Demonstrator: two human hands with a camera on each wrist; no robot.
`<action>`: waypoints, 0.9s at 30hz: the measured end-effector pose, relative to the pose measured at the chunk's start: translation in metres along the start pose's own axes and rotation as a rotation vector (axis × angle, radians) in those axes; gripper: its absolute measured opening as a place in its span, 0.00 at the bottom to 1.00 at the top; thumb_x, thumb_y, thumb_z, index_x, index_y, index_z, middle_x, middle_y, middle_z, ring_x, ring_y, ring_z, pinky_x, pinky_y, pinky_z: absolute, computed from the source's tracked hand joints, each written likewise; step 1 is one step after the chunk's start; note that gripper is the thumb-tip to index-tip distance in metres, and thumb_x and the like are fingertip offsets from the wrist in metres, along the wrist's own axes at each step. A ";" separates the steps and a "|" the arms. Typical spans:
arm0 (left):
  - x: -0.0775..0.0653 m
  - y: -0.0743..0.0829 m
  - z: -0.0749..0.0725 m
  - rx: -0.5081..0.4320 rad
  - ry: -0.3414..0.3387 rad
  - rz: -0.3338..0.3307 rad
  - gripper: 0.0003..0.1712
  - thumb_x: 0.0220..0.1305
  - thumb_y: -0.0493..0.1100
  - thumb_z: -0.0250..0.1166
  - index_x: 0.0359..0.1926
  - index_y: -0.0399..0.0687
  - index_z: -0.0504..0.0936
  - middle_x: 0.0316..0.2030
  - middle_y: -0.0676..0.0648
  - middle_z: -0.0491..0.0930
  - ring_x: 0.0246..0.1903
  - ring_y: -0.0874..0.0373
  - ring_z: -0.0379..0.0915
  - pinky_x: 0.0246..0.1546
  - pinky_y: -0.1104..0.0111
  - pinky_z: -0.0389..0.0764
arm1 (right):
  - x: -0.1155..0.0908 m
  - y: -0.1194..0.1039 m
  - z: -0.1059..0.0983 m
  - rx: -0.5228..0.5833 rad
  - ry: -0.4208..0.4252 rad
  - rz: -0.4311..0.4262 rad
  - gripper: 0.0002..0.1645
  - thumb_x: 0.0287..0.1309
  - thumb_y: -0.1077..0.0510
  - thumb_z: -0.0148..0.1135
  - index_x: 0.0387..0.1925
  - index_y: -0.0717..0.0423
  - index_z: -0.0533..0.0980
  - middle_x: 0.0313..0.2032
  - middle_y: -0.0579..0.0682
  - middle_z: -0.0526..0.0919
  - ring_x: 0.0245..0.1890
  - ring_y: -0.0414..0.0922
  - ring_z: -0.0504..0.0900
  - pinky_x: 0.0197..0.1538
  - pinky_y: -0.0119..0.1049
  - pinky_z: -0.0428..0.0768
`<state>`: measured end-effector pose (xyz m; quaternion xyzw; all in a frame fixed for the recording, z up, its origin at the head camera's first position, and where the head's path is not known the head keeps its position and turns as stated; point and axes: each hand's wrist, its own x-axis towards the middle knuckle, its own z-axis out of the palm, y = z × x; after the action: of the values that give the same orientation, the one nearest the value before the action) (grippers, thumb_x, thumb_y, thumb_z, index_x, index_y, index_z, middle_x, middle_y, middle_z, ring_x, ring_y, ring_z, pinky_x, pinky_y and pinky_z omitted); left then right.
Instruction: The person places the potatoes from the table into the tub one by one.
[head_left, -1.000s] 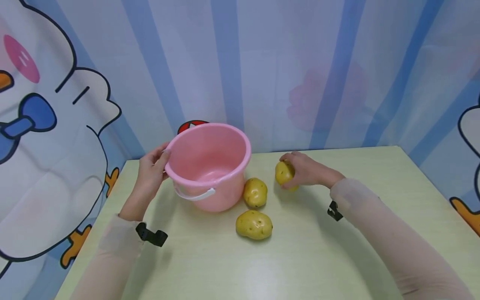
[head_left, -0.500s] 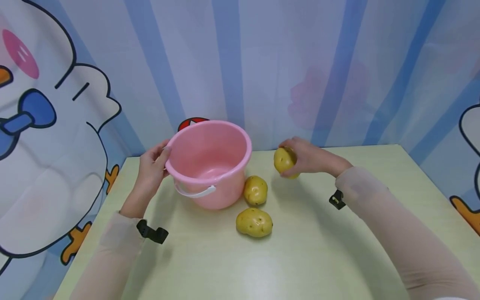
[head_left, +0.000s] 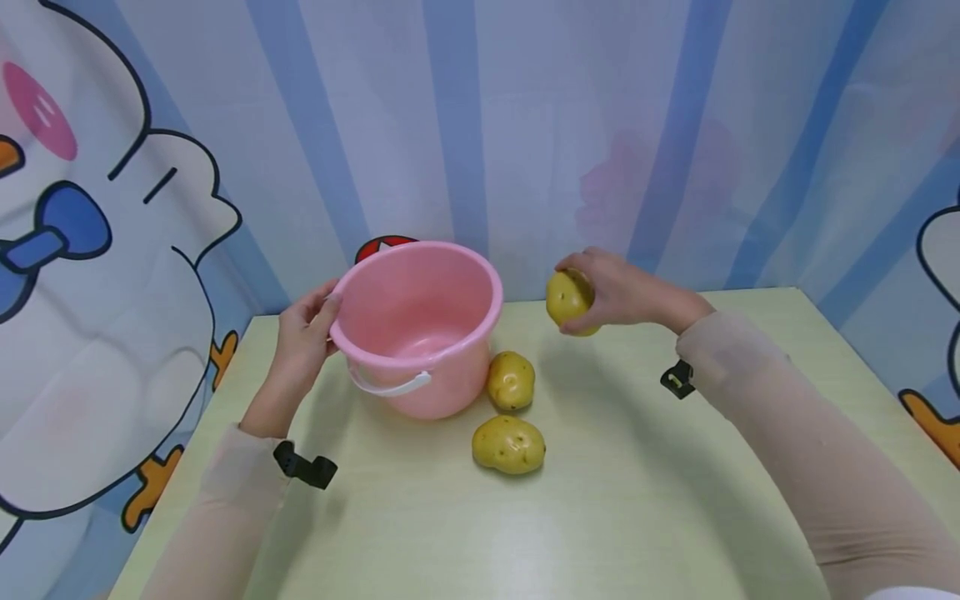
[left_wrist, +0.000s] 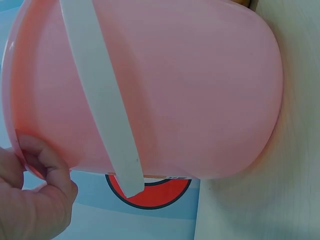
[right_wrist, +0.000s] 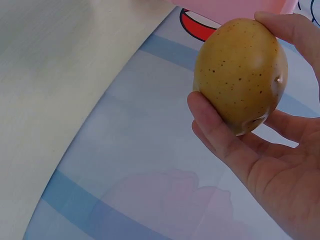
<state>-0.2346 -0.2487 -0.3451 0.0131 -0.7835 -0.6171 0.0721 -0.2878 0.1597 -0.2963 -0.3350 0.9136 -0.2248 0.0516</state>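
Gripping glossy yellow oval potato (head_left: 567, 302) (right hand (head_left: 618, 289)), round pink plastic bucket (head_left: 457, 379) (left hand (head_left: 302, 336)), we judge the potato slippery, best clasped mid-girth.

One potato (head_left: 567, 302) is now held higher above the tabletop (head_left: 420, 533) by the right hand (head_left: 618, 290). In the head view, where it is backed wholly by tabletop one second ago, its upper part is now set against the striped curtain (head_left: 517, 150). With it, the right sleeve (head_left: 783, 437) and its black wrist piece (head_left: 678, 379) are shifted upward. At the bottom right corner a white patch (head_left: 907, 593), unseen one second ago, is exposed.
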 end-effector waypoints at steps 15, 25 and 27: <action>-0.001 0.000 0.001 -0.005 0.002 0.018 0.32 0.77 0.54 0.52 0.74 0.45 0.65 0.57 0.40 0.70 0.47 0.56 0.77 0.41 0.74 0.83 | 0.003 -0.021 -0.027 -0.020 0.038 -0.020 0.48 0.48 0.50 0.77 0.66 0.67 0.67 0.57 0.62 0.72 0.50 0.55 0.72 0.49 0.51 0.78; 0.002 -0.003 0.001 -0.001 0.001 0.007 0.32 0.77 0.54 0.51 0.74 0.47 0.64 0.59 0.38 0.69 0.49 0.53 0.76 0.40 0.75 0.82 | 0.013 -0.042 -0.042 -0.043 0.027 -0.053 0.46 0.48 0.51 0.76 0.66 0.63 0.67 0.55 0.58 0.74 0.49 0.53 0.73 0.49 0.49 0.78; 0.003 -0.003 0.001 0.002 -0.001 0.007 0.32 0.77 0.54 0.51 0.74 0.47 0.64 0.59 0.38 0.69 0.50 0.52 0.76 0.40 0.75 0.83 | 0.015 -0.046 -0.043 -0.040 0.023 -0.061 0.46 0.48 0.51 0.77 0.66 0.64 0.67 0.55 0.58 0.74 0.49 0.53 0.73 0.49 0.48 0.78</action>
<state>-0.2375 -0.2489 -0.3479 0.0101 -0.7841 -0.6161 0.0739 -0.2830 0.1350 -0.2363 -0.3610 0.9078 -0.2118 0.0273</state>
